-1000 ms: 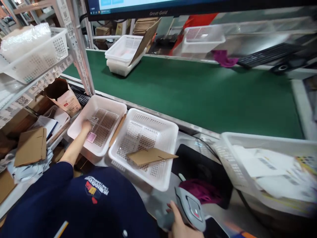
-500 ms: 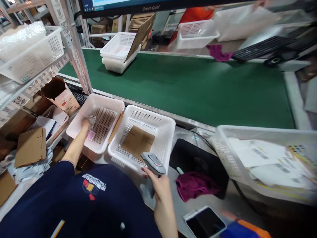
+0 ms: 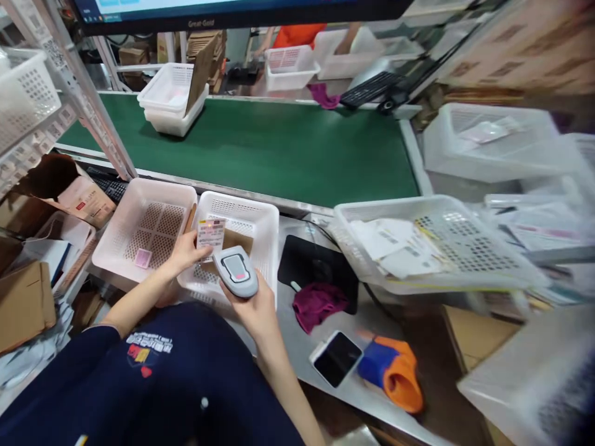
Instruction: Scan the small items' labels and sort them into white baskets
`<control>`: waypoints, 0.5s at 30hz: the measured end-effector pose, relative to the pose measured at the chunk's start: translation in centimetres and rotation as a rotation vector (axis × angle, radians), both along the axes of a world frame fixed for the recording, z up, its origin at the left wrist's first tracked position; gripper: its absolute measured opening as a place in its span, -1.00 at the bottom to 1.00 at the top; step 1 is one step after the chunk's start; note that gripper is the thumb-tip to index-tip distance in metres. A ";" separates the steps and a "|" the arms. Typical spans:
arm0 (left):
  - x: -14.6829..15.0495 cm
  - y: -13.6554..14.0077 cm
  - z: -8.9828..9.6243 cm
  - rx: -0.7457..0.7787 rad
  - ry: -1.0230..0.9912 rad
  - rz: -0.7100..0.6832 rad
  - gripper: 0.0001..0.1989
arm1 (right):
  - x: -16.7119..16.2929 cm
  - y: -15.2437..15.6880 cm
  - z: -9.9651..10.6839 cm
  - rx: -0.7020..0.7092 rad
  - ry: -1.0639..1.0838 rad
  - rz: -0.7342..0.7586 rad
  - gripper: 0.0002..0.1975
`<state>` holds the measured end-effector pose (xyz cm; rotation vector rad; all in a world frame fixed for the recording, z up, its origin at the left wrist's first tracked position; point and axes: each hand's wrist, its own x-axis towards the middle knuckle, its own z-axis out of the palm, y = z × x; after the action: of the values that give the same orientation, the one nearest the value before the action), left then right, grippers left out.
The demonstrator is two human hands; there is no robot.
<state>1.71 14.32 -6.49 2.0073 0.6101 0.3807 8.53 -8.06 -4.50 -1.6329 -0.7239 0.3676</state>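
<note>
One scanner (image 3: 238, 272) is counted, one printed packet (image 3: 211, 233), one phone (image 3: 335, 359); two purple cloths (image 3: 320, 305) (image 3: 324, 96) are spotted (one beyond the belt (image 3: 279, 155)!), two stacked baskets (image 3: 160, 102) (image 3: 175, 126) too.

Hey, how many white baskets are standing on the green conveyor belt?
2, stacked toward the left of the green conveyor belt: the upper basket sits on the lower basket. Another nested inside could be hidden.

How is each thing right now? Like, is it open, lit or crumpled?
Labelled item: held up in left hand
Scanner: gripped in right hand
Monitor: lit
Phone: face up, screen dark
Near purple cloth: crumpled
Cardboard box at left: open
Pink square: lying in white basket
</note>
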 end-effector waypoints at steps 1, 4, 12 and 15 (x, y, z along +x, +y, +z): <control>-0.1 -0.1 -0.3 0.030 -0.020 0.023 -0.47 | -0.1 -0.9 -0.4 -0.022 0.049 -0.019 -0.50; -2.6 2.3 -1.1 0.243 -0.113 0.248 -0.24 | -0.6 -4.5 -3.4 -0.088 0.233 -0.096 -0.40; -11.6 10.2 -3.5 0.236 0.678 0.517 0.11 | -2.8 -10.0 -10.0 -0.308 0.365 -0.326 -0.40; -11.7 9.9 -4.5 0.170 0.680 0.527 0.07 | -2.9 -8.7 -9.3 -0.250 0.284 -0.267 -0.42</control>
<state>-10.03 24.20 -10.94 2.1087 1.5897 0.0389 5.68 -16.78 -13.85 -1.8374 -0.2478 0.4984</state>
